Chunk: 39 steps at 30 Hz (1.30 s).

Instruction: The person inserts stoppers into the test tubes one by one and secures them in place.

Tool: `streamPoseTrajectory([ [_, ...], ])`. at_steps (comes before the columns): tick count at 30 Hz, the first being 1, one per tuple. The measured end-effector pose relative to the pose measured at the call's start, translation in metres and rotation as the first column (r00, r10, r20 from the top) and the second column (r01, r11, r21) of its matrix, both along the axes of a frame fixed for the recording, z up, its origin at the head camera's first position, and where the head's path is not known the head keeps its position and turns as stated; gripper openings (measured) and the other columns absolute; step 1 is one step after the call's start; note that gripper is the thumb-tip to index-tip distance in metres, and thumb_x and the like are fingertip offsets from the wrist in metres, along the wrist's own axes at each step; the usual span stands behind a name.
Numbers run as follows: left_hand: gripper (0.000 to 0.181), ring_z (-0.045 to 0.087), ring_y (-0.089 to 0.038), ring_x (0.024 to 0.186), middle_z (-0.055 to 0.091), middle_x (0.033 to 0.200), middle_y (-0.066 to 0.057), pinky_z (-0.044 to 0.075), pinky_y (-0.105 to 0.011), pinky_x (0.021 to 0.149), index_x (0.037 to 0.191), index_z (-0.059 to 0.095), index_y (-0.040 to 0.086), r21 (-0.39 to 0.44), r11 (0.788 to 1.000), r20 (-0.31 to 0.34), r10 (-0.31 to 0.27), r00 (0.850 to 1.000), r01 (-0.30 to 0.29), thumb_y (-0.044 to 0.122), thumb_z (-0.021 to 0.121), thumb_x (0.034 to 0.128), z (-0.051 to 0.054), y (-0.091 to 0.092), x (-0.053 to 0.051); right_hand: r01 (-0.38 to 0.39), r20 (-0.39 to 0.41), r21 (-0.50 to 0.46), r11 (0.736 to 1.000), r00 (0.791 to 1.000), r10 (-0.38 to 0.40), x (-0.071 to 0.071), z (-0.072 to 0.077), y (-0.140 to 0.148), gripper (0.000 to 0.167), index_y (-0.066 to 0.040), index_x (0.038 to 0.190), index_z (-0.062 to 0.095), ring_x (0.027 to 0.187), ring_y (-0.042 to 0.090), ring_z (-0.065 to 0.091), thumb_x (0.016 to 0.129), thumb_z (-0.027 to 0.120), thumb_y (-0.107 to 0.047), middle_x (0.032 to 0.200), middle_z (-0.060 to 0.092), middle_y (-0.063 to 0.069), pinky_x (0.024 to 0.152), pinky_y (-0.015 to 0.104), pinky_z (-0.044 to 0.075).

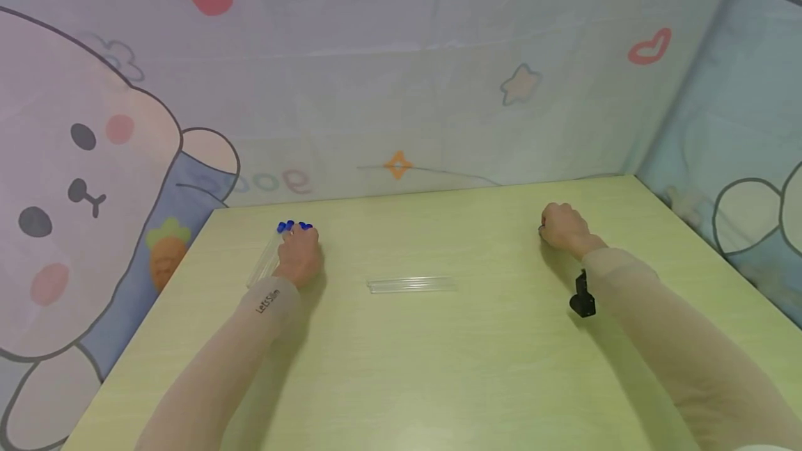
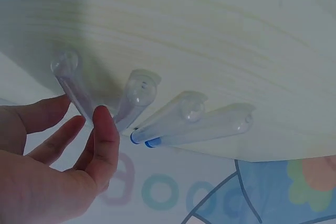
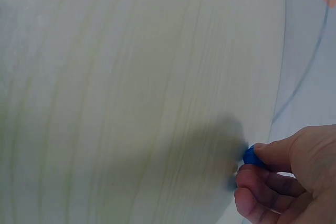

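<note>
My left hand [image 1: 299, 255] is at the left of the table, by several clear test tubes [image 1: 263, 263] with blue caps [image 1: 282, 227]. In the left wrist view its thumb and fingers pinch the end tube [image 2: 76, 90] of the row. Beside it lie other capped tubes [image 2: 181, 111], their rounded ends toward the camera. Far to the right, my right hand [image 1: 564, 228] is low over the table. Between thumb and index finger it pinches a small blue cap [image 3: 252, 157], partly hidden by the fingers. Its other fingers are curled.
Clear tubes [image 1: 410, 285] lie side by side across the middle of the table [image 1: 438, 367], without visible caps. A printed cloth backdrop [image 1: 351, 89] rises behind the table's far edge and along the right side. A black device [image 1: 583, 298] sits at my right wrist.
</note>
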<state>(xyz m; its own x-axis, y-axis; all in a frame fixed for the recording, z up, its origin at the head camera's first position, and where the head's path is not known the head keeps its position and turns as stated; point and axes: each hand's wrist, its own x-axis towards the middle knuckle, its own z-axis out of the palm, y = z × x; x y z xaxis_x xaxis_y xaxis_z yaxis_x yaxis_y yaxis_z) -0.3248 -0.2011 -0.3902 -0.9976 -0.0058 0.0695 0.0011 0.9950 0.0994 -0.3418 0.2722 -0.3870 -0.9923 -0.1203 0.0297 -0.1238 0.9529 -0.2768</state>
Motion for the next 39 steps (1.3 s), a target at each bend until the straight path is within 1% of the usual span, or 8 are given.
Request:
streamPoseTrajectory([
  [6, 0.027, 0.043, -0.051, 0.117, 0.049, 0.119, -0.033, 0.051, -0.058, 0.081, 0.107, 0.059, -0.007, -0.036, 0.998, -0.021, -0.045, 0.999, 0.044, -0.003, 0.039, 0.0893, 0.005, 0.006, -0.001, 0.008, 0.018, 0.001, 1.000, 1.000, -0.008, -0.003, -0.002, -0.001, 0.019, 0.012, 0.094, 0.064, 0.080, 0.038, 0.065, 0.093, 0.052, -0.004, 0.096, 0.065, 0.029, 0.069, 0.047, 0.054],
  [12, 0.025, 0.045, -0.045, 0.113, 0.051, 0.116, -0.028, 0.051, -0.054, 0.080, 0.107, 0.059, -0.003, -0.009, 0.994, -0.061, -0.107, 0.992, 0.107, 0.000, 0.047, 0.0850, 0.009, 0.030, 0.002, 0.018, 0.022, 0.021, 1.000, 1.000, -0.018, -0.005, -0.002, -0.001, 0.020, 0.014, 0.099, 0.060, 0.084, 0.041, 0.064, 0.091, 0.048, -0.001, 0.099, 0.063, 0.032, 0.072, 0.049, 0.054],
  [17, 0.016, 0.047, -0.039, 0.102, 0.054, 0.108, -0.023, 0.049, -0.050, 0.076, 0.104, 0.062, 0.000, 0.028, 0.979, -0.095, -0.198, 0.976, 0.202, 0.004, 0.053, 0.0911, 0.011, 0.054, 0.009, 0.015, 0.034, 0.030, 0.999, 0.999, -0.016, -0.005, -0.003, -0.001, 0.019, 0.013, 0.096, 0.060, 0.079, 0.035, 0.062, 0.090, 0.047, 0.000, 0.097, 0.063, 0.031, 0.070, 0.047, 0.053],
  [21, 0.020, 0.048, -0.034, 0.098, 0.057, 0.109, -0.018, 0.048, -0.049, 0.079, 0.112, 0.064, 0.002, 0.061, 0.954, -0.087, -0.289, 0.953, 0.294, 0.009, 0.056, 0.0946, 0.012, 0.072, 0.015, 0.020, 0.047, 0.027, 0.999, 0.999, -0.021, -0.007, -0.003, -0.003, 0.017, 0.011, 0.091, 0.059, 0.071, 0.028, 0.055, 0.090, 0.047, 0.000, 0.092, 0.062, 0.028, 0.065, 0.042, 0.050],
  [26, 0.023, 0.050, -0.031, 0.094, 0.060, 0.107, -0.015, 0.048, -0.047, 0.077, 0.115, 0.066, 0.004, 0.093, 0.903, -0.064, -0.415, 0.908, 0.419, 0.011, 0.060, 0.0940, 0.011, 0.090, 0.018, 0.018, 0.048, 0.028, 0.999, 0.999, -0.019, -0.009, -0.001, -0.004, 0.013, 0.008, 0.084, 0.054, 0.066, 0.025, 0.048, 0.090, 0.045, 0.002, 0.081, 0.057, 0.021, 0.059, 0.036, 0.044],
  [30, 0.022, 0.056, -0.030, 0.094, 0.064, 0.104, -0.015, 0.051, -0.043, 0.077, 0.112, 0.068, 0.003, 0.140, 0.845, -0.028, -0.517, 0.855, 0.516, 0.011, 0.065, 0.0914, 0.011, 0.100, 0.020, 0.007, 0.051, 0.036, 0.999, 0.999, -0.008, -0.008, 0.002, -0.005, 0.012, 0.006, 0.081, 0.052, 0.064, 0.023, 0.044, 0.089, 0.044, 0.002, 0.076, 0.053, 0.016, 0.056, 0.033, 0.040],
  [34, 0.023, 0.059, -0.025, 0.092, 0.066, 0.102, -0.014, 0.052, -0.037, 0.080, 0.112, 0.067, 0.001, 0.208, 0.795, 0.022, -0.586, 0.810, 0.569, 0.009, 0.065, 0.0907, 0.010, 0.107, 0.021, -0.006, 0.055, 0.036, 0.999, 0.998, 0.004, -0.006, 0.002, -0.006, 0.012, 0.010, 0.088, 0.053, 0.066, 0.024, 0.047, 0.090, 0.044, 0.003, 0.083, 0.056, 0.023, 0.058, 0.033, 0.042],
  [39, 0.021, 0.057, -0.016, 0.079, 0.067, 0.092, -0.010, 0.050, -0.029, 0.074, 0.111, 0.068, 0.002, 0.266, 0.735, 0.066, -0.659, 0.749, 0.624, 0.008, 0.065, 0.0910, 0.007, 0.112, 0.021, -0.016, 0.050, 0.035, 0.999, 0.999, 0.014, -0.004, 0.003, -0.007, 0.015, 0.014, 0.094, 0.054, 0.070, 0.026, 0.050, 0.092, 0.044, 0.003, 0.092, 0.058, 0.030, 0.061, 0.036, 0.045],
])
